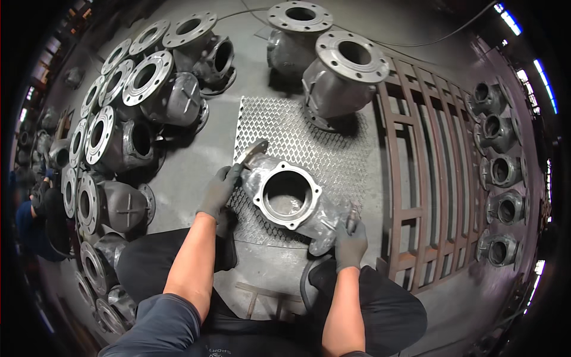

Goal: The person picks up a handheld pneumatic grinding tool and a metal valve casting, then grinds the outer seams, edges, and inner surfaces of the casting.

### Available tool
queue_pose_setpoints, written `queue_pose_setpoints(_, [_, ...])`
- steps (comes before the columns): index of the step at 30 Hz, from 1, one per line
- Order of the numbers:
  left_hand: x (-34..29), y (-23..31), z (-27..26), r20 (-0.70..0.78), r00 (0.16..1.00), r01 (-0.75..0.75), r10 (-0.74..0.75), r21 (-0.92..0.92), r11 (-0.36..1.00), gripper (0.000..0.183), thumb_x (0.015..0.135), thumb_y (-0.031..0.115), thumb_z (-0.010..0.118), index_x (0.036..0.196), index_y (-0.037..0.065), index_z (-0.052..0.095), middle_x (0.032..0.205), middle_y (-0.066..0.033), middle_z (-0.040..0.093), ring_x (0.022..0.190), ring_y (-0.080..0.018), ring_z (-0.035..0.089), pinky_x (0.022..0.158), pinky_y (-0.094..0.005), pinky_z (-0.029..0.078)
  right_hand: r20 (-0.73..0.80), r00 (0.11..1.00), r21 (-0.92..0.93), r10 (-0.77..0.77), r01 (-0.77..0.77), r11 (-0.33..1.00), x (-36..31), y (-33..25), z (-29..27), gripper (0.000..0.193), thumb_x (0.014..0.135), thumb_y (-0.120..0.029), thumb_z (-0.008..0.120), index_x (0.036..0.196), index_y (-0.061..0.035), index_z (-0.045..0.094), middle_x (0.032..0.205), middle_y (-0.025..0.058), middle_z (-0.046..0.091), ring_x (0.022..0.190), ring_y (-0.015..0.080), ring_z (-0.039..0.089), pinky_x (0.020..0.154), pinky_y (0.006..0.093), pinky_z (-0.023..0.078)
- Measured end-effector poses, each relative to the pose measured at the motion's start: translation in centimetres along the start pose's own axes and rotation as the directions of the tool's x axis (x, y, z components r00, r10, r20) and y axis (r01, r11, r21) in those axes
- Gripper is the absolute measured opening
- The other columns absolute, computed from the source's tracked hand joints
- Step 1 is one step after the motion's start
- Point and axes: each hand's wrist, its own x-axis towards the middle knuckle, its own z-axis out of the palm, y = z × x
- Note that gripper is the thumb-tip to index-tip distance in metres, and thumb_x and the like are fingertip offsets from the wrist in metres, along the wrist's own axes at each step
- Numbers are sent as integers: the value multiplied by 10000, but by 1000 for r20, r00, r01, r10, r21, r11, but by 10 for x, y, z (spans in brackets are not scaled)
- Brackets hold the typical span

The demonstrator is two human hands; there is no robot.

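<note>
A grey cast-metal valve body point(250, 178) lies slanted before me, its round bolted opening facing up. My left hand point(221, 189), in a grey glove, closes on the flange at its upper-left end. At the lower-right end, my gloved right hand point(351, 243) is wrapped round the edge of the other flange; its fingers partly cover that edge. Under the casting is a raised-pattern metal plate point(297, 125). Beyond it, two more flanged castings stand upright, the nearer one point(336, 89) at the plate's far right corner and another point(288, 50) behind.
Many flanged castings point(178, 98) crowd the left side. A brown slatted metal frame point(416, 149) lies to the right, with a row of castings point(502, 169) past it. A dark hose point(305, 276) curves beside my right knee. Another person point(35, 220) is at the far left.
</note>
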Motion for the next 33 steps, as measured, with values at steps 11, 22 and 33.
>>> queue_pose_setpoints(11, [-10,-3,-1,144,911,401,-387,-529,748,813,1117,681,469,1449,-33,673,1317,-138,749,1173,-225,699,1026,-337,524,64,978,175,-201,187,967,69,-14,-3,255,934,-119,758,1137,28,716,944,102,749,842,165,660,802,357,538])
queue_pose_setpoints(22, [-25,-8,-4,206,900,422,-384,-631,651,820,1111,688,477,1474,-28,645,1330,-139,739,1157,-217,709,1013,-333,545,180,968,65,-176,167,984,90,-23,-6,300,910,-136,785,1155,31,740,939,98,760,829,154,666,789,354,552])
queue_pose_setpoints(33, [-143,69,-42,91,957,287,-274,-398,871,763,1154,601,425,1420,-74,661,1339,-159,730,1192,-208,671,1051,-311,507,332,927,154,-174,129,980,86,9,31,369,941,-216,717,1218,27,735,999,178,775,879,262,730,834,414,567])
